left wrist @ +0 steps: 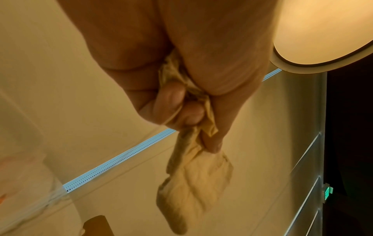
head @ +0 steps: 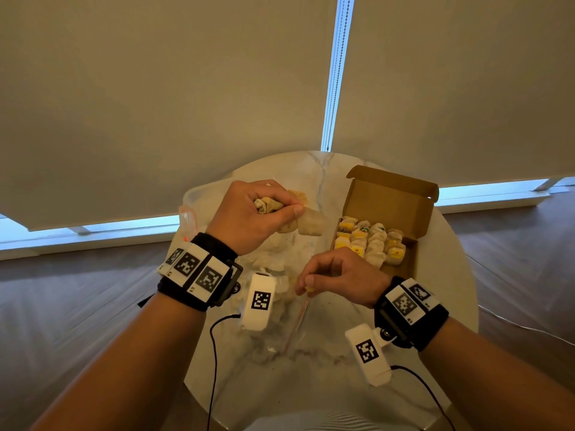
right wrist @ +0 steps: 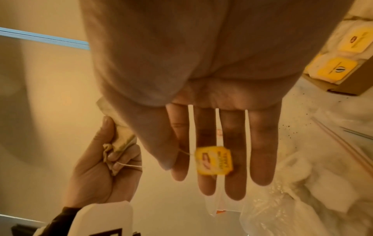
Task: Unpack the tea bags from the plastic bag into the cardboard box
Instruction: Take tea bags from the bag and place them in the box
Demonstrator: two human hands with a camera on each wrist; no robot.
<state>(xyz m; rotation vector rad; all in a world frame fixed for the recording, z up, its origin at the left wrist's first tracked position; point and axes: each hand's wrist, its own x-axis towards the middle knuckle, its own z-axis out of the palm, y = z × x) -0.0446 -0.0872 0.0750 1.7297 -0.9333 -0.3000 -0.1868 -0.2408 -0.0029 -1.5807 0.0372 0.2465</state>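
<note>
A: Where do the tea bags stand at this moment?

B: The left hand (head: 253,217) is raised above the plastic bag (head: 273,306), its fingers (left wrist: 171,97) curled tight round a small bunch of tea bags (left wrist: 193,180); one pouch dangles free below the fist. The cardboard box (head: 392,206) lies open to the right on the counter (head: 311,393), already holding rows of bags with yellow tags.

A: And the right hand?

B: The right hand (head: 337,276) hovers low over the plastic bag. Seen from the head, its thumb and forefinger seem pinched on a yellow paper tag (right wrist: 214,160), with a string running off toward the left hand's bunch. The wrist view is blurred, so the pinch is probable, not certain; the other fingers are stretched out straight.

A: How will the bags handle?

B: Light, limp and easily crushed. The paper looks thin, and dark specks of tea on the counter near the box suggest a bag can leak if squeezed or torn. The strings tangle, so pulling on a tag may drag a neighbour along or snap the thread. Better to hold each pouch by its folded top, gently, and lower it into the free gap at the near end of the box.
</note>
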